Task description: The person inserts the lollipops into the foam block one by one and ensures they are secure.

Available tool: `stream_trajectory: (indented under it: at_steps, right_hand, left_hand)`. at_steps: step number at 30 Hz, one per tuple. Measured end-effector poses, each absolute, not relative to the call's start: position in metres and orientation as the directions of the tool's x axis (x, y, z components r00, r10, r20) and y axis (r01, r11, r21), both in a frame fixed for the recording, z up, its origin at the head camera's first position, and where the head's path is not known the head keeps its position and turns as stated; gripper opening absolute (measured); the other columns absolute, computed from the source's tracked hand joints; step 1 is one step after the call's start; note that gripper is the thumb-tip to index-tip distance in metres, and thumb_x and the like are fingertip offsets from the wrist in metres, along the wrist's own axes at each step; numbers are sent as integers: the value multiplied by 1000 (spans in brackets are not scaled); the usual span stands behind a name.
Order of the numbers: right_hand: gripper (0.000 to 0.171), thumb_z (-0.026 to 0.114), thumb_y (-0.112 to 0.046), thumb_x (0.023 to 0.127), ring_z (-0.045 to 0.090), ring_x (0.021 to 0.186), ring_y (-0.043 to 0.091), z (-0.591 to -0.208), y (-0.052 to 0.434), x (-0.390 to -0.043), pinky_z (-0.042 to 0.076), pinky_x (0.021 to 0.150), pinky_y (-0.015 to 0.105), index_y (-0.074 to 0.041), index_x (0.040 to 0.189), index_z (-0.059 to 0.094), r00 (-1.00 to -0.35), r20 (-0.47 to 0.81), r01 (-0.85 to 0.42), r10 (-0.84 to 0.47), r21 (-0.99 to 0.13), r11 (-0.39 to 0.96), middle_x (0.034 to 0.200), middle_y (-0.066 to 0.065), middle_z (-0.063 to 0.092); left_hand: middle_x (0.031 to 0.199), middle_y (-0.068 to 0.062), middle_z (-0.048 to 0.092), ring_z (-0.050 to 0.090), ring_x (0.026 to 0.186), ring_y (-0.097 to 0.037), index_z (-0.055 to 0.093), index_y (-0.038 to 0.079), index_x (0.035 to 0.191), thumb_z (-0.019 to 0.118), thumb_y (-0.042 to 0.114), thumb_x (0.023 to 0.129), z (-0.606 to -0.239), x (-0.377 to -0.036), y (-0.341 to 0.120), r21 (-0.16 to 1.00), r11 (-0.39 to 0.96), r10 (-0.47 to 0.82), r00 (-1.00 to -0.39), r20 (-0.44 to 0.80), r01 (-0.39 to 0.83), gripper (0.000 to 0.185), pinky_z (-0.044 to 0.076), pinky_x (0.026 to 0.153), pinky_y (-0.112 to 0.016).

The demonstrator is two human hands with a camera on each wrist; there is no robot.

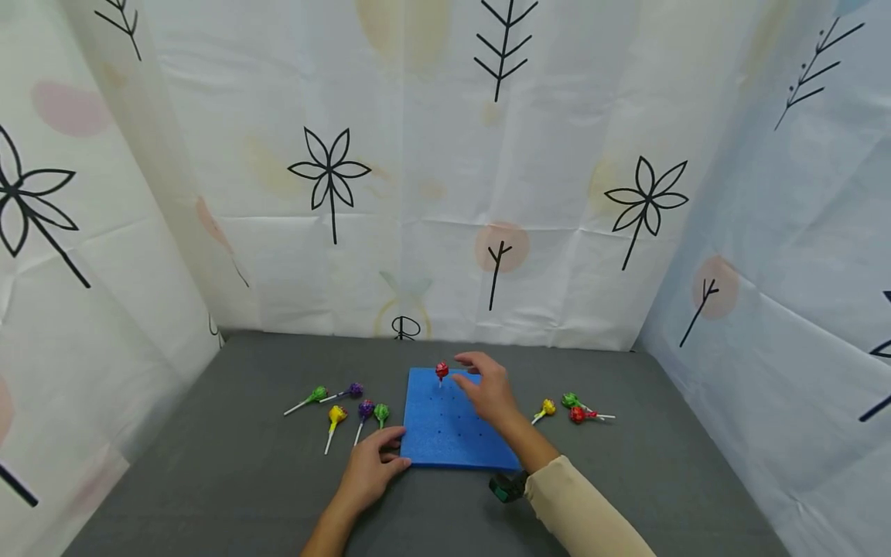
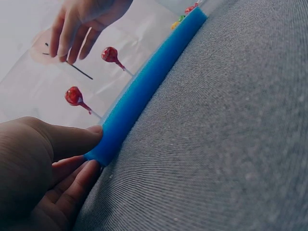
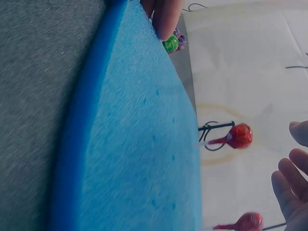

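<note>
Left hand (image 1: 373,464) grips a blue board (image 1: 431,451) while the right hand (image 1: 490,391) hovers over it, fingers spread

The left thumb and fingers pinch the board's near left corner, where it lies on a grey table (image 1: 244,480). The right fingers and thumb are parted and loosely bent over the board's far side. One red lollipop (image 1: 442,370) stands in the board, just left of the right fingertips and apart from them. A second red lollipop (image 2: 109,54) also stands there, below the right fingers in the left wrist view.

Just beyond the left fingers lie a green lollipop (image 1: 381,412) and a purple lollipop (image 1: 366,408), with a yellow lollipop (image 1: 337,415) farther left. Past those are another green one (image 1: 319,393) and another purple one (image 1: 356,389). Well right of the right fingers lie three more: yellow (image 1: 548,407), green (image 1: 571,400) and red (image 1: 578,415)
</note>
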State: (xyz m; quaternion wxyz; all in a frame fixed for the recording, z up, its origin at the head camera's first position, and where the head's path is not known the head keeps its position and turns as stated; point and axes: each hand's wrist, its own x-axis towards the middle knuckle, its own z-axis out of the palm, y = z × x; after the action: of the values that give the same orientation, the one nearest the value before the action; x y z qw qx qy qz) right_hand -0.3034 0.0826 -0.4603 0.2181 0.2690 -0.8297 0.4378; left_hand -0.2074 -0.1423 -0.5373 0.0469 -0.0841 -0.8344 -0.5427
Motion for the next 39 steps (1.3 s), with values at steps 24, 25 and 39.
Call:
stream_trajectory:
  at_steps: [24, 25, 39]
  right_hand:
    - [16, 76, -5, 83, 64, 91, 23, -480, 131, -291, 55, 75, 43, -3, 99, 71, -720, 678, -627, -148, -545, 556, 98, 7, 69]
    - [16, 76, -5, 83, 64, 91, 23, -481, 132, -291, 55, 75, 42, -4, 98, 71, -720, 678, -624, -145, -542, 563, 97, 7, 69]
    - [16, 76, -5, 83, 63, 90, 26, -494, 157, -289, 54, 73, 45, -2, 98, 71, -710, 685, -618, -164, -494, 612, 96, 10, 68]
  left_hand:
    - [112, -18, 63, 67, 85, -21, 62, -3, 123, 79, -1, 77, -535, -207, -142, 893, 416, 85, -985, 151, 173, 49, 56, 71, -27]
    - [113, -19, 62, 67, 85, -21, 62, -3, 123, 79, -1, 77, -535, -207, -142, 892, 417, 85, -985, 150, 172, 49, 56, 71, -27]
    - [112, -18, 63, 67, 85, -22, 62, -3, 123, 79, -1, 78, -536, -207, -142, 894, 413, 88, -984, 153, 175, 48, 56, 71, -27]
